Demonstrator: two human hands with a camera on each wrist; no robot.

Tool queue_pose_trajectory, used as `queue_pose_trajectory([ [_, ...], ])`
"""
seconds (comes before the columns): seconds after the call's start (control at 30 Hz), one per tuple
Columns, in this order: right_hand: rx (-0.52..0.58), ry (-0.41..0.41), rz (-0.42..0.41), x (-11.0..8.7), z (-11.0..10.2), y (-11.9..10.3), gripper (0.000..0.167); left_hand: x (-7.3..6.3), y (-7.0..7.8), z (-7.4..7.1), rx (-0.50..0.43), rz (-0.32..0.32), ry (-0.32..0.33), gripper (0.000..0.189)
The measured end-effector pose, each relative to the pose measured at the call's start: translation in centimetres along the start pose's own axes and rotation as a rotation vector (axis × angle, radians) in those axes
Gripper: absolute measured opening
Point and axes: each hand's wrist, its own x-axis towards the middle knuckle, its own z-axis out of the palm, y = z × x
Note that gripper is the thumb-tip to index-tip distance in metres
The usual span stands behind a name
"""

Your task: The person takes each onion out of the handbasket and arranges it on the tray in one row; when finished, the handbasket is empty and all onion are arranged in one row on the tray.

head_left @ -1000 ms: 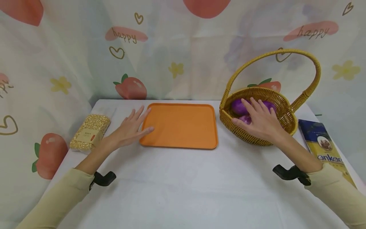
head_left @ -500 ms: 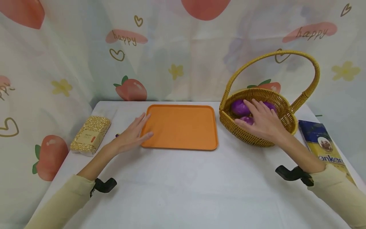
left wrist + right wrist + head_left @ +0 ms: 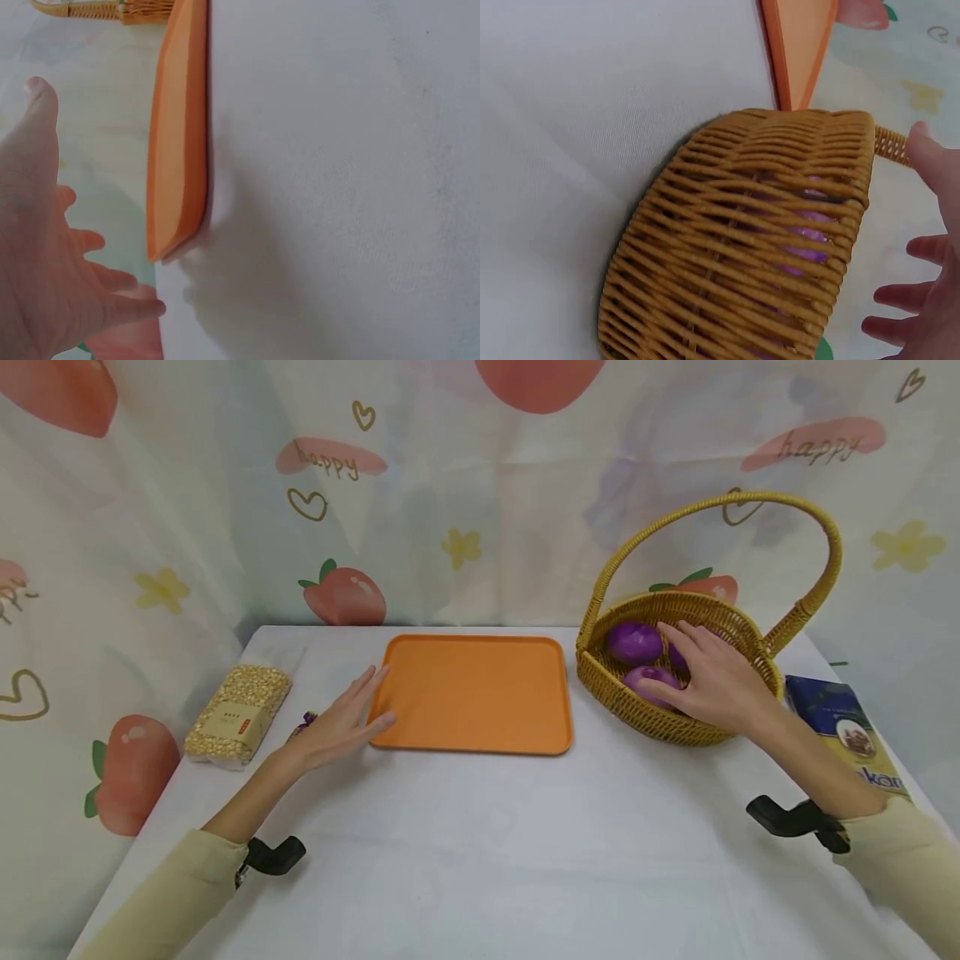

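Observation:
A yellow-brown wicker basket (image 3: pixel 637 714) with a tall arched handle stands at the back right. Inside are 3 glossy, round, purple onion-like things, among them a back-left one (image 3: pixel 634 643) and a front one (image 3: pixel 651 683); the third is partly hidden by my fingers. My right hand (image 3: pixel 716 681) is over the basket's right part, fingers spread and holding nothing. In the right wrist view, the basket's woven side (image 3: pixel 727 247) hides most of the contents. My left hand (image 3: pixel 337 722) hovers, fingers extended, by the left edge of an orange tray (image 3: pixel 472 693). The tray bears nothing.
A clear bag of yellow grains (image 3: pixel 238 714) lies at the left table edge. A small purple-and-gold wrapped piece (image 3: pixel 306 722) shows behind my left hand. A blue-and-yellow packet (image 3: pixel 843 727) lies right of the basket, partly behind my right forearm. A printed curtain (image 3: pixel 510 527) hangs behind.
My right hand has shifted right over the basket, uncovering more of the purple things. My left hand has moved slightly down and left, revealing the small wrapped piece.

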Motion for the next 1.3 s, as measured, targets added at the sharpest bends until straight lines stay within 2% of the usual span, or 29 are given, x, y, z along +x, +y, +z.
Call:
queue_pose_trajectory([
  [0.1,-0.024,-0.003,0.007,0.0,-0.3,0.4,0.096,-0.1,-0.1,0.2,-0.018,-0.014,0.001,0.082],
  [0.3,-0.004,0.0,0.025,0.0,-0.6,1.0,0.094,-0.2,-0.3,0.4,-0.046,-0.01,0.015,0.085],
  [0.6,0.095,-0.013,0.069,0.4,-0.7,2.2,0.093,-0.3,-0.5,0.6,-0.077,-0.004,0.033,0.089],
  [1.1,0.177,-0.011,0.124,0.7,-0.5,4.0,0.091,-0.1,-1.6,1.0,-0.188,-0.057,0.034,0.091],
  [1.3,0.23,0.012,0.14,0.9,-0.1,4.6,0.086,0.4,-2.1,1.2,-0.221,-0.025,0.037,0.091],
])
